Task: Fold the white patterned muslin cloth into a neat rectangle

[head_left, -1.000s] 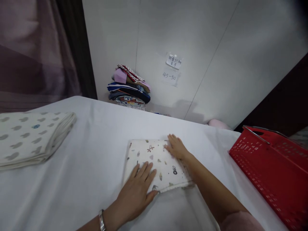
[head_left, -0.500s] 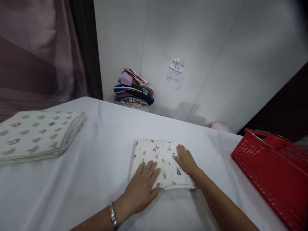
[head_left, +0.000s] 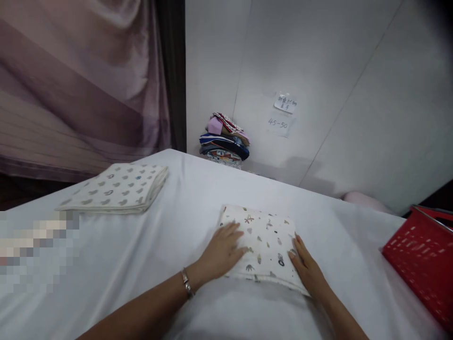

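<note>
A folded white cloth [head_left: 266,242] with small printed plants and sea-star shapes lies flat on the white-covered table in front of me. My left hand [head_left: 220,251], with a metal bracelet at its wrist, rests on the cloth's left side; its fingers are stretched out and slightly blurred. Along the right edge sits my right hand [head_left: 308,265]. Its thumb lies on top of the cloth and its straight fingers follow the border. Nothing is clasped in either hand. Farther left is another folded white cloth [head_left: 120,189] with a grey mouse-head-like pattern.
A red plastic basket [head_left: 421,259] with a metal handle stands at the right. Beyond the table's far edge, a stack of folded fabrics [head_left: 224,139] leans near the wall. Handwritten paper signs [head_left: 278,125] hang there. A pinkish curtain [head_left: 81,85] covers the left; white cloth covers the table [head_left: 170,241].
My view has shifted left, so things appear farther right. My right hand has slid from the cloth's top to its right edge. My left hand has moved up along the left side.
</note>
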The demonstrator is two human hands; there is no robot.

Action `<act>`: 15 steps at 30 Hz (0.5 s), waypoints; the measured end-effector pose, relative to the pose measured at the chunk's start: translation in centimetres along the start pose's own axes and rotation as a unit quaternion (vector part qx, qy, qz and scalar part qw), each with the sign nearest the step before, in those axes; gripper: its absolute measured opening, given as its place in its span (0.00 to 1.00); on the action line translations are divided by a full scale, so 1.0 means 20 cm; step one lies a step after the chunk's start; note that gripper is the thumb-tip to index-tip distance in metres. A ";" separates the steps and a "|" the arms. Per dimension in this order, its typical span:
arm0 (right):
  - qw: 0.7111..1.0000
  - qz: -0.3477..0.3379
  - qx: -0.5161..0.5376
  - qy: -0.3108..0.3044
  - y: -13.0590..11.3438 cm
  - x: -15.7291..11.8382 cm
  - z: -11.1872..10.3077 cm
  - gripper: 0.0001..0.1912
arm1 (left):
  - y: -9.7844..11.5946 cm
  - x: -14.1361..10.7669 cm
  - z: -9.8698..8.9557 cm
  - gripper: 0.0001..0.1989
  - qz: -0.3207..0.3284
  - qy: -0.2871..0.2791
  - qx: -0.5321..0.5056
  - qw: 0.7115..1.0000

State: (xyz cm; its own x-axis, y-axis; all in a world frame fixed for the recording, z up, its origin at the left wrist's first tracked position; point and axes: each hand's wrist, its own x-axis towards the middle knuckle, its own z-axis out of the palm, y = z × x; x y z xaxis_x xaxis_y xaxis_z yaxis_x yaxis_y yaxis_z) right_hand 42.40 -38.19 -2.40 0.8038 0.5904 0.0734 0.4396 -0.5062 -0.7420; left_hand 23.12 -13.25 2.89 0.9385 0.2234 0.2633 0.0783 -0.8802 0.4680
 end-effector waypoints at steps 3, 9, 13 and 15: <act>1.000 -0.007 0.019 0.011 0.02 -0.01 0.02 0.34 | -0.08 0.05 -0.03 0.26 -0.152 0.065 -0.020 0.986; 0.999 -0.023 0.037 0.022 0.03 -0.01 0.03 0.31 | -0.16 0.11 0.02 0.31 -0.276 0.008 -0.129 0.952; 0.998 -0.029 0.039 0.033 0.01 -0.03 0.04 0.31 | -0.18 0.26 0.01 0.32 -0.261 0.021 -0.145 0.954; 0.998 -0.037 0.032 0.034 -0.04 -0.05 0.06 0.30 | -0.19 0.41 -0.05 0.32 -0.218 0.034 -0.104 0.970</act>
State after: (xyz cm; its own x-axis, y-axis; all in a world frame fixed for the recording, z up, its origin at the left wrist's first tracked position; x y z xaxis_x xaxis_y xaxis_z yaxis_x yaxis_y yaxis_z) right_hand 40.80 -37.72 -2.70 0.7962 0.5795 0.1740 0.4746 -0.4198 -0.7736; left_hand 30.10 -7.64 4.15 0.8063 0.5889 0.0545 0.3863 -0.5941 0.7056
